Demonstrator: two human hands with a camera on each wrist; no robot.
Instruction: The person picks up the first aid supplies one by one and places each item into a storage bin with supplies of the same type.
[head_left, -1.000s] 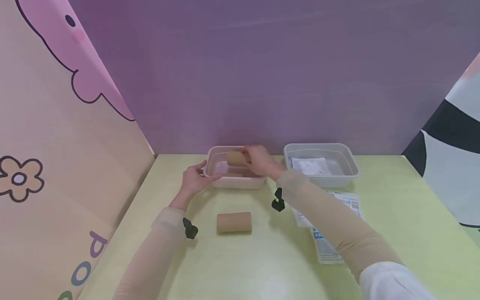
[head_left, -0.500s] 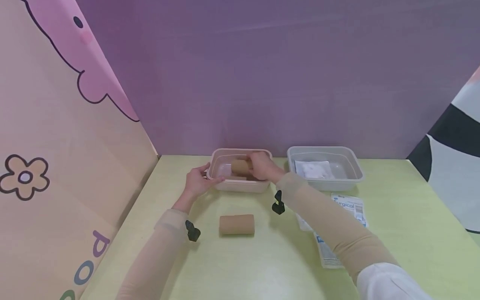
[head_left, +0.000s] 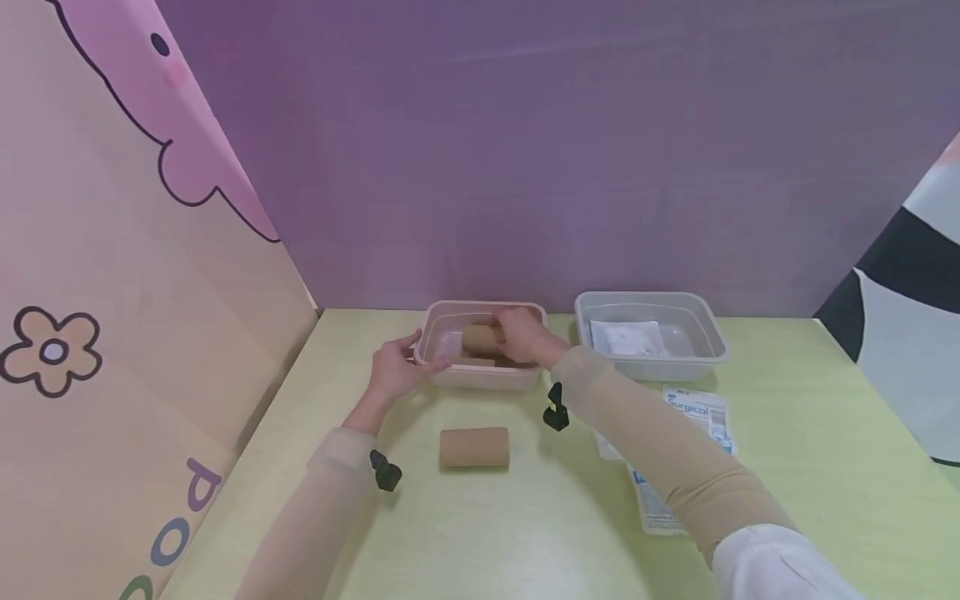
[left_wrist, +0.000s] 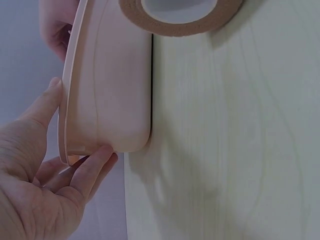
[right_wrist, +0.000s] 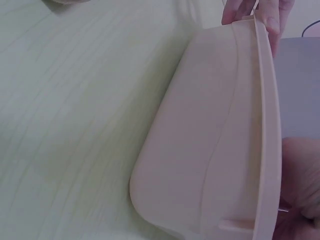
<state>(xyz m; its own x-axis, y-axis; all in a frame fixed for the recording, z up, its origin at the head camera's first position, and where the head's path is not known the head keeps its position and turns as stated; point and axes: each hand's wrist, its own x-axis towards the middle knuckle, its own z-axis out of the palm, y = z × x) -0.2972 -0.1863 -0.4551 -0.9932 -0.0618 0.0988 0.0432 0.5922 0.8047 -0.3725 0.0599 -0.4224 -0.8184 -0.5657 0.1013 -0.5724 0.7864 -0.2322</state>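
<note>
My left hand (head_left: 395,369) grips the near left corner of a pink plastic tub (head_left: 487,379), with its thumb on the rim and the other fingers against the side wall, as the left wrist view shows. Inside the tub, my right hand (head_left: 522,335) holds a brown roll (head_left: 477,338) by its right end. A strip of another brown piece (head_left: 472,362) shows just behind the tub's front wall. In the right wrist view the tub's wall (right_wrist: 200,130) hides most of the right hand. A second brown roll (head_left: 474,447), ring-shaped at its end with a pale centre, lies on the table before the tub.
To the right stands a grey-white tub (head_left: 652,367) holding a white packet (head_left: 628,338). Printed packages, one marked Surgical (head_left: 701,410), lie in front of it, partly under the right forearm. A purple wall (head_left: 525,167) rises behind both tubs.
My right hand has lowered the brown roll deeper into the pink tub. The pink tub has shifted slightly towards me, with my left hand still on its corner. The view has shifted a little.
</note>
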